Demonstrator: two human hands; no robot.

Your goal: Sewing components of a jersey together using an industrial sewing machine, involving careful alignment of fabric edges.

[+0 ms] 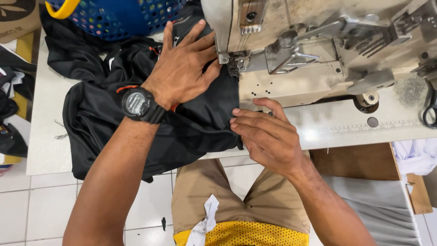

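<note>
A black garment (pixel 114 114) with orange trim lies bunched on the white sewing table (pixel 45 136). My left hand (pixel 182 68), with a black wristwatch on the wrist, presses flat on the fabric beside the presser foot (pixel 233 64) of the cream industrial sewing machine (pixel 309 54). My right hand (pixel 268 136) pinches the garment's near edge with its fingertips, just in front of the machine bed. The fabric runs under the needle area.
A blue perforated plastic basket (pixel 118 16) with a yellow handle stands at the back left. More dark cloth lies at the far left edge. Black scissors (pixel 430 111) rest at the right. Tiled floor and my khaki shorts show below the table edge.
</note>
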